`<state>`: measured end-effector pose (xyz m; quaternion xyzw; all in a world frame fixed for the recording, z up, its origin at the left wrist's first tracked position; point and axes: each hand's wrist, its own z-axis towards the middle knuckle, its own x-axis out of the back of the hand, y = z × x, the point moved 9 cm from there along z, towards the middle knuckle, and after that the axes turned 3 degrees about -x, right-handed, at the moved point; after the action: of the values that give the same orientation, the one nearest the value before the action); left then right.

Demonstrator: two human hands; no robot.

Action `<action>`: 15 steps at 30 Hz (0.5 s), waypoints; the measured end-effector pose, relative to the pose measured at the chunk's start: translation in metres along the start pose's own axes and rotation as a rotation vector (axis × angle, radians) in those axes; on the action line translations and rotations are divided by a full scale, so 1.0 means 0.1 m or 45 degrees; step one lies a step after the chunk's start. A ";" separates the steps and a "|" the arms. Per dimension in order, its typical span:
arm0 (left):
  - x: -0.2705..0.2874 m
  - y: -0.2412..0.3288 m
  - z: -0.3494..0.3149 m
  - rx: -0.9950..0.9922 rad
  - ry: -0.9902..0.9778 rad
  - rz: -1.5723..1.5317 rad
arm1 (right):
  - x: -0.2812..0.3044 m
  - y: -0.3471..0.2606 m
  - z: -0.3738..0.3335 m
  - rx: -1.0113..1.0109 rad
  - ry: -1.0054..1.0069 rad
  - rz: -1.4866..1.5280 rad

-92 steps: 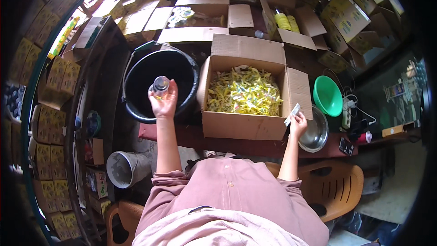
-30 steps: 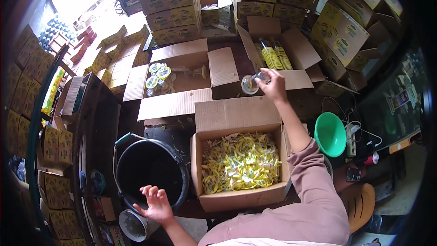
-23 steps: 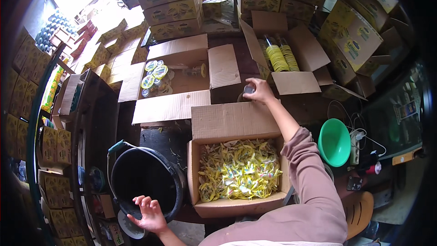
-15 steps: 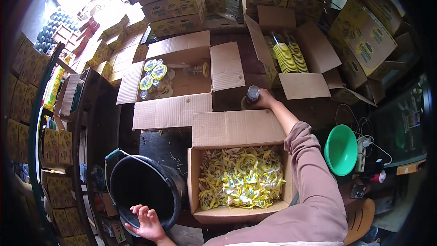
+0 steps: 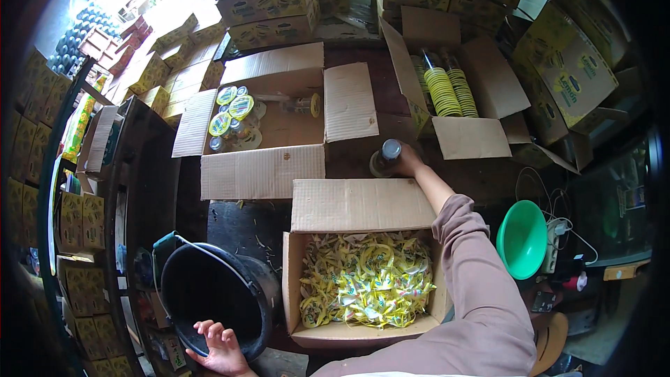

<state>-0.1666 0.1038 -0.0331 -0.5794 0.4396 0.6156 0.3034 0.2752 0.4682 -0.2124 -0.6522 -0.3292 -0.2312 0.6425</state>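
Note:
My right hand (image 5: 407, 161) reaches past the far flap of the near carton and has its fingers round a small clear bottle (image 5: 391, 149) with a greyish cap; a second clear rim beside it is too dark to make out. Below, the near carton (image 5: 363, 205) holds a heap of yellow-and-white printed plastic scraps (image 5: 377, 272). My left hand (image 5: 222, 350) holds nothing, its fingers loosely bent and apart, over the near rim of a black bucket (image 5: 264, 286) with a wire handle.
An open carton (image 5: 262, 173) with clear containers under yellow lids (image 5: 241, 107) lies at the far left. At the far right, another carton (image 5: 471, 137) holds stacks of yellow lids (image 5: 441, 91). A green bowl (image 5: 522, 239) sits beside white cables. Printed boxes (image 5: 269, 3) are stacked behind.
My right hand and the bottle have shifted only slightly. The view has moved a little, so the near carton and bucket sit slightly lower. My left hand stays by the bucket.

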 end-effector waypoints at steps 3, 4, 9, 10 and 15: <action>-0.06 -0.01 0.01 0.027 -0.034 0.001 | 0.16 0.19 0.08 -0.003 0.193 0.063; -0.02 -0.02 0.01 0.032 -0.018 -0.003 | 0.31 0.26 0.08 0.000 0.357 0.053; -0.02 0.01 0.01 0.027 -0.020 -0.022 | 0.40 0.43 0.16 -0.217 0.324 0.022; -0.02 0.01 0.01 0.019 -0.015 -0.025 | 0.39 0.43 0.18 -0.250 0.312 0.035; 0.07 0.02 0.05 0.043 0.080 -0.015 | 0.66 0.36 0.13 -0.201 -0.037 -0.090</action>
<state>-0.1719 0.1064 -0.0401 -0.5958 0.4558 0.5878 0.3028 0.3444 0.4918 -0.1899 -0.6921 -0.3419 -0.2695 0.5758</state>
